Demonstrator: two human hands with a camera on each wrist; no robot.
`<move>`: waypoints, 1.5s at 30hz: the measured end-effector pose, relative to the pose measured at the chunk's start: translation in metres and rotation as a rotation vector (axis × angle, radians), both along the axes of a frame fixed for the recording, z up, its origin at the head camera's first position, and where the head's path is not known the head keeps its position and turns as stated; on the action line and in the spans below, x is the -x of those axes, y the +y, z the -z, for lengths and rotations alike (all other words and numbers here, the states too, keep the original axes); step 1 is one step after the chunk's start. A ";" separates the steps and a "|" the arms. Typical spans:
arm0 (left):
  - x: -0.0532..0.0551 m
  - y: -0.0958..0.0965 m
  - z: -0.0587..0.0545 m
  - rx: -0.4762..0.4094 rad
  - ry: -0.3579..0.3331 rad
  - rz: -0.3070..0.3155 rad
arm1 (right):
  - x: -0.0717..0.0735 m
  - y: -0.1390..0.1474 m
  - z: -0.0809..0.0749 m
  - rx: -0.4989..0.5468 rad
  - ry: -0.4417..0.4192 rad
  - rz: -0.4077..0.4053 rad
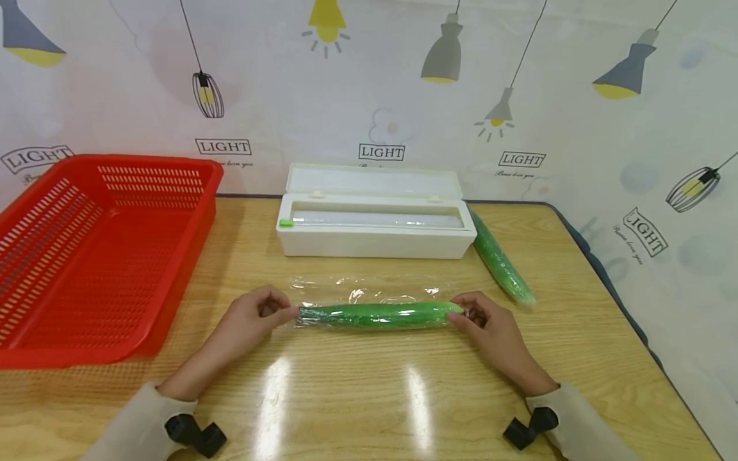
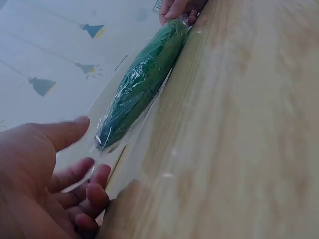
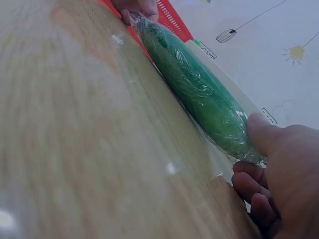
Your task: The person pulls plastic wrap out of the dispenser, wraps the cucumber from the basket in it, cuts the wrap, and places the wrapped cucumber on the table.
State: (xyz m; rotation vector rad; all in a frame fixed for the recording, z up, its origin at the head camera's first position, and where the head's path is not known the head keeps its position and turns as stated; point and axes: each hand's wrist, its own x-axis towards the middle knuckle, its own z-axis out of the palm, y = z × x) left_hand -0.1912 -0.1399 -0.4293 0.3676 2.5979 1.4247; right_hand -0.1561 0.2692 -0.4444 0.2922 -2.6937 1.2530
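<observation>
A green cucumber (image 1: 375,315) wrapped in clear plastic film lies lengthwise before me on the wooden table, with loose film (image 1: 369,291) spread along its far side. At its lighter right end, my right hand (image 1: 490,330) pinches the wrapped tip, thumb above and fingers below, as the right wrist view shows. My left hand (image 1: 250,317) is at the darker left end. In the left wrist view its thumb (image 2: 70,133) stands apart from the loosely bent fingers (image 2: 82,174), close to the film's end.
Behind the cucumber stands a white film dispenser box (image 1: 375,243), lid raised, with a roll inside and a green slider (image 1: 286,223). A second cucumber (image 1: 500,259) lies at its right. A red plastic basket (image 1: 190,282) stands on the left. A patterned wall covering (image 1: 346,96) rises behind the table.
</observation>
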 end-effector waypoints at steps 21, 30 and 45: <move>0.002 -0.001 0.013 -0.041 0.128 0.054 | 0.001 0.004 0.002 0.056 -0.018 -0.084; 0.003 -0.001 0.013 -0.023 0.101 0.052 | 0.003 0.005 0.002 0.025 -0.048 -0.051; 0.000 -0.001 0.008 -0.019 0.096 0.081 | 0.003 0.005 0.004 -0.008 -0.024 -0.043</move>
